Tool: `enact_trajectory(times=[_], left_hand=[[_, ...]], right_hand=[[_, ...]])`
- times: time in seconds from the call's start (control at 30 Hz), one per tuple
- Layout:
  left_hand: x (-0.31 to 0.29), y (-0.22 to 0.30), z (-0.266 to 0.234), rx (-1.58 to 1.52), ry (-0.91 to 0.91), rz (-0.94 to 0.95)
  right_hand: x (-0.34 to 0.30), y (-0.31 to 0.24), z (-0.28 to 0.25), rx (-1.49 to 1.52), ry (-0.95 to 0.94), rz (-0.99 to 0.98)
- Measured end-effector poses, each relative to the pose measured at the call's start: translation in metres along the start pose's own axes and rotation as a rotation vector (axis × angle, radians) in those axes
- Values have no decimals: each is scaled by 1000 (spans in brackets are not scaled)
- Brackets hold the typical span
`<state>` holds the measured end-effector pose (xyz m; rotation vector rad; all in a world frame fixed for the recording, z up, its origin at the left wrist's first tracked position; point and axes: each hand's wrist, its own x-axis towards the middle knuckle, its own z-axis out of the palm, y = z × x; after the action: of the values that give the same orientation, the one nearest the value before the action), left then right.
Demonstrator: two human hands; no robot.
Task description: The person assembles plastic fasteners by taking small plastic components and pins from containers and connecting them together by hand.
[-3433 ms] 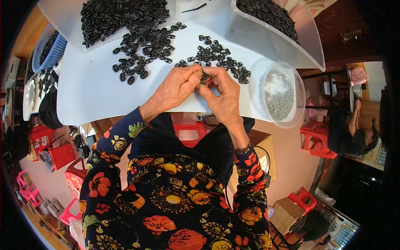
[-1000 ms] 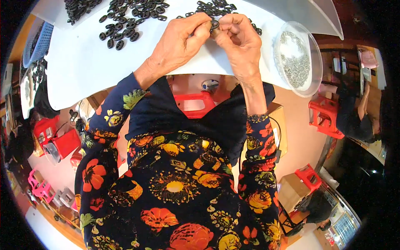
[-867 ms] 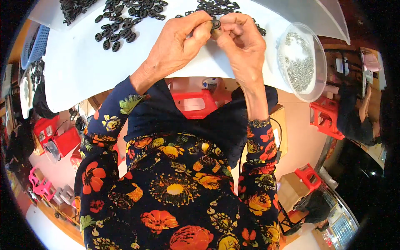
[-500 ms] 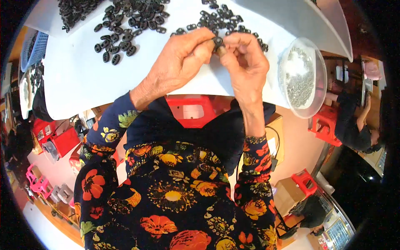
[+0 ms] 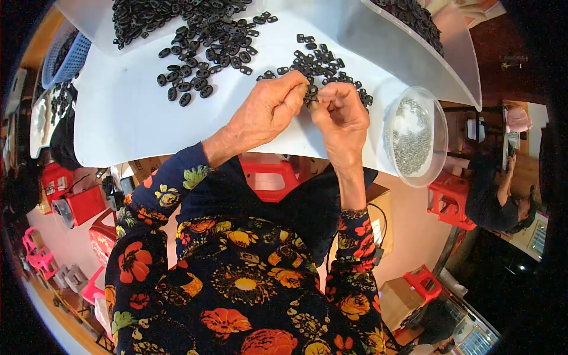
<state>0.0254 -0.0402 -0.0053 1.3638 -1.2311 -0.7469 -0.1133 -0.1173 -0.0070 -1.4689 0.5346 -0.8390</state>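
Note:
My left hand (image 5: pixel 265 113) and my right hand (image 5: pixel 343 121) meet over the white table (image 5: pixel 130 124), fingertips pinched together. Between them is a small black plastic cord lock (image 5: pixel 310 94), mostly covered by the fingers. Both hands are closed on it; any smaller part in the fingertips is too small to make out. Just beyond the hands lies a heap of small black pieces with holes (image 5: pixel 322 62). Further left spreads a bigger heap of oval black two-hole pieces (image 5: pixel 204 56). To the right of my right hand stands a clear round tub (image 5: pixel 441 133) of small silvery metal pieces, like springs.
A translucent bin (image 5: pixel 426 65) with black parts stands at the far right, and another heap of black parts (image 5: pixel 139 23) at the far left. A blue basket (image 5: pixel 68 59) sits beyond the left edge. Red stools (image 5: pixel 452 201) and a seated person (image 5: pixel 497 201) are off to the right.
The view has shifted, so the table and heaps sit lower in the picture and the far bins show more. Both hands stay pinched together on the cord lock, with the left wrist slightly turned.

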Motion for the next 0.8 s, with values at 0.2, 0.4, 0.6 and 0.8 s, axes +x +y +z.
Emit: enact_trajectory(times=[0.2, 0.4, 0.6, 0.8], left_hand=[[0, -1, -1, 30, 6, -10], [0, -4, -2, 40, 18, -11], [2, -4, 0, -16, -13, -47], [2, -3, -4, -2, -4, -37]], right_hand=[[2, -1, 4, 17, 45, 8], [0, 3, 7, -60, 89, 11], [-1, 0, 9, -59, 152, 21], [-1, 3, 9, -49, 148, 11]])
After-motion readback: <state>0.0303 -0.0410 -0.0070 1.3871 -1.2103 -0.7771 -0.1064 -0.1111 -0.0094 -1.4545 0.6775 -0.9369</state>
